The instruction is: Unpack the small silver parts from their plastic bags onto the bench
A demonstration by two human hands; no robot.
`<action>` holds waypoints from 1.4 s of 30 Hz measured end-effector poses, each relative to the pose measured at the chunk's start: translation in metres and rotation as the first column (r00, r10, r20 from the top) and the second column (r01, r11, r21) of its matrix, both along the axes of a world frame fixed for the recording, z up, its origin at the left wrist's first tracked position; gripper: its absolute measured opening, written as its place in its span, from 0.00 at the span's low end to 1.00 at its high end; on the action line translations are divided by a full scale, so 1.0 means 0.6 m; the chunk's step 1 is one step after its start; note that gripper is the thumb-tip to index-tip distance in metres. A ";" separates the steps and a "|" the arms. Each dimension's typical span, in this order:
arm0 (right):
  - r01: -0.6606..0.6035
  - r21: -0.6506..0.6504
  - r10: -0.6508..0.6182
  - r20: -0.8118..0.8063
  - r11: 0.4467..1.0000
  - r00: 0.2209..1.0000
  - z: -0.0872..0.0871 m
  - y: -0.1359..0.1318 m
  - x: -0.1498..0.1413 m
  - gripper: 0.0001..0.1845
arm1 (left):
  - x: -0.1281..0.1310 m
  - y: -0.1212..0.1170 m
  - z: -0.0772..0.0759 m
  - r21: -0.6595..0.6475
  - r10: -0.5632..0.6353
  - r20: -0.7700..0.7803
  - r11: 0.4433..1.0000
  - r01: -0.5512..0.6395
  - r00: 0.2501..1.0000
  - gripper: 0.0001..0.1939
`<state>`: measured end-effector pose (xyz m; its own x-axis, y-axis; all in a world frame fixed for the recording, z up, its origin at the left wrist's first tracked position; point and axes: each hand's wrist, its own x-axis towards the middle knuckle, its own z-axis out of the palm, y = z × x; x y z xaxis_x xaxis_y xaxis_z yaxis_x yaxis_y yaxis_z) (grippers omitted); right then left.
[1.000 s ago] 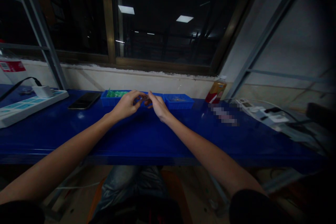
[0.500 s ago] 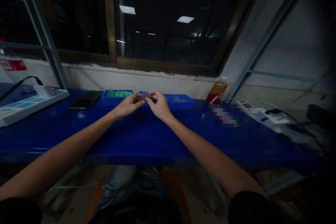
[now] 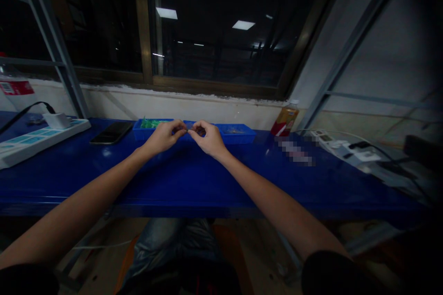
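My left hand (image 3: 165, 137) and my right hand (image 3: 208, 138) meet over the blue table (image 3: 180, 179), just in front of a row of shallow blue trays. Both hands have the fingers pinched together, fingertips almost touching each other. They pinch something small between them that I cannot make out in the dim light. The left tray (image 3: 147, 127) holds green parts. The right tray (image 3: 238, 132) holds small pale parts. The middle tray is mostly hidden behind my fingers.
A black phone (image 3: 111, 133) lies left of the trays. A white power strip (image 3: 32, 140) with a plugged charger sits at far left. An orange-red carton (image 3: 284, 122) stands right of the trays, with another power strip (image 3: 342, 150) and cables beyond. A dark window runs behind.
The hands have stayed in place over the trays; the fingers shifted slightly, closing into a tighter pinch with the fingertips nearer each other.
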<state>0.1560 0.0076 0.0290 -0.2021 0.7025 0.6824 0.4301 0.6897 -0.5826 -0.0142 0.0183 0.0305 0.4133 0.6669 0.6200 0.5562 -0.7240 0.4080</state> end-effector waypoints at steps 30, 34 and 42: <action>0.307 -0.008 -0.297 -0.276 0.952 0.914 0.039 0.063 0.098 0.15 | 0.005 0.005 -0.016 -0.016 -0.063 -0.106 0.998 0.062 0.992 0.20; 0.628 0.089 -0.616 -0.129 0.773 0.777 0.045 0.086 0.174 0.18 | 0.010 0.007 -0.031 -0.002 -0.091 -0.246 0.996 0.093 0.965 0.13; 0.898 -0.091 -0.856 0.276 0.430 0.438 0.016 0.091 0.214 0.28 | 0.048 0.045 -0.056 0.020 0.030 -0.174 0.999 -0.027 0.984 0.24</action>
<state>0.2844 0.0621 0.0388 0.5147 0.6715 0.5330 0.8313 -0.2388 -0.5019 0.0148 0.0451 -0.0034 0.4971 0.6696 0.5519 0.6382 -0.7130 0.2902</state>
